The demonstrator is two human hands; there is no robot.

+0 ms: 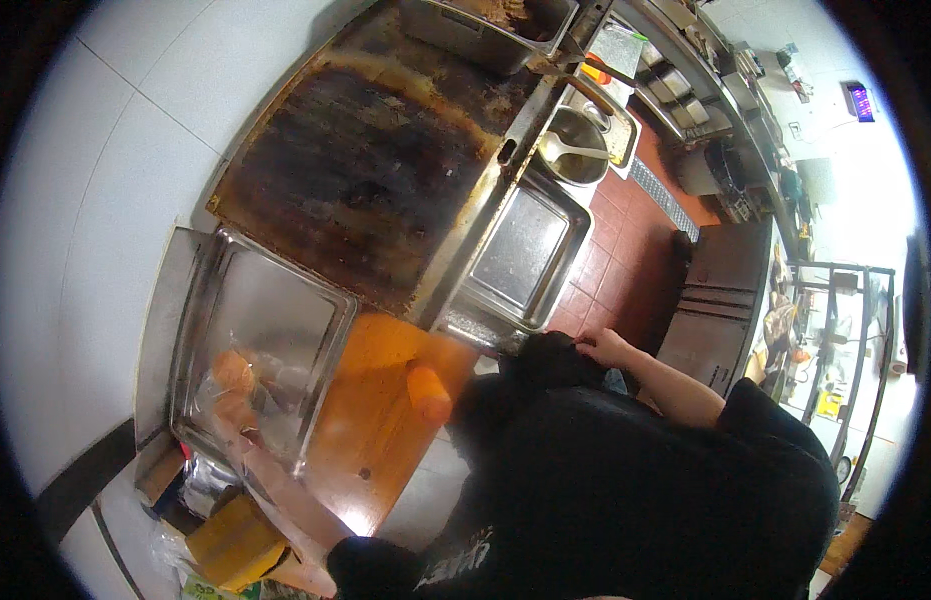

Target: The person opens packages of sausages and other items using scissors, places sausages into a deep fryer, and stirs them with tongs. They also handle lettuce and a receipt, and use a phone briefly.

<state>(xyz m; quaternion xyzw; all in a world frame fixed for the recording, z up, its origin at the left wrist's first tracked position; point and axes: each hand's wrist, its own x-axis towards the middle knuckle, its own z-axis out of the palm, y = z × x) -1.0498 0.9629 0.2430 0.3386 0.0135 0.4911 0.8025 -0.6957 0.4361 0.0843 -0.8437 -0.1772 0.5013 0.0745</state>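
Observation:
My left hand (235, 390) is over the steel tray (334, 352) at the left, with clear plastic film around it and the forearm. Its fingers are blurred; whether they hold the thin clear plastic (281, 386) beside them cannot be told. On the orange board (375, 427) right of that tray stands a blurred orange cylindrical container (428, 394). My right hand (604, 347) is by my waist, its fingertips at the dark cloth of my clothing; its grip is unclear.
A stained flat griddle (368, 172) lies ahead, with a steel food pan (480, 34) at its far end. Right of it are another steel tray (521, 247) and a pot (574, 146) with a white ladle. Cardboard (236, 540) and plastic packaging lie lower left.

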